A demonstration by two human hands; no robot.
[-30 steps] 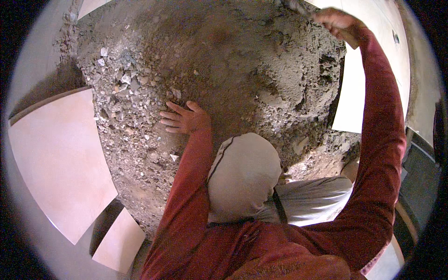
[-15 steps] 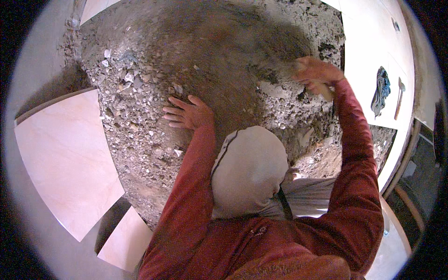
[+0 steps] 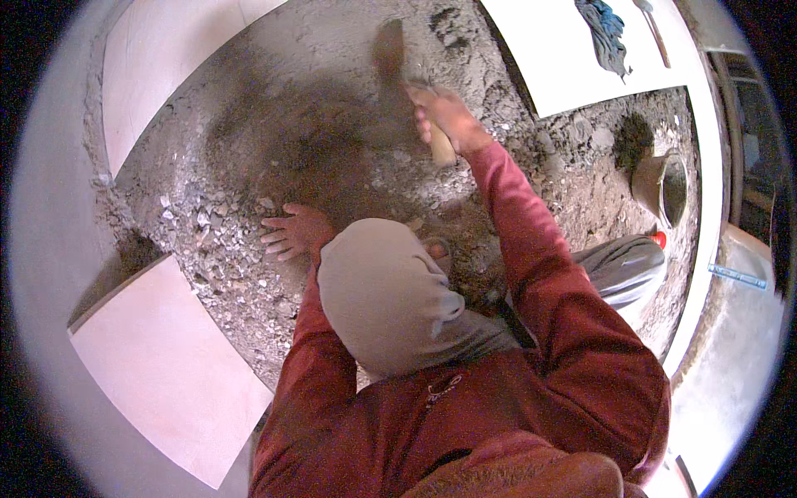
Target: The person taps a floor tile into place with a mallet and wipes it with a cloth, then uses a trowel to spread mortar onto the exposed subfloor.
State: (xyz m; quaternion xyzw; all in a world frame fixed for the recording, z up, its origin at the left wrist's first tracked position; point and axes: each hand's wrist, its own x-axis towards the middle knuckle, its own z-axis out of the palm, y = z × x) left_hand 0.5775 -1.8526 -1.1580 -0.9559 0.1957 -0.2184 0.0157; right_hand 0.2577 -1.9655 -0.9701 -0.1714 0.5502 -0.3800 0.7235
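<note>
Wooden-handled tool is in the right hand, above the upper middle of the soil bed — fingers wrapped around the pale handle, far end too blurred to make out. Left hand is spread, palm down at the gravel, near the knee; can't tell if the palm presses on it. Gravel is coarse with pale chips, soil by the tool darker and smeared by blur. Pale tile at lower left, its edge against the gravel. White slab at upper right — blue-grey cloth and a thin-handled tool on it, side by side. Grey bucket stands tilted on the soil, far right.
</note>
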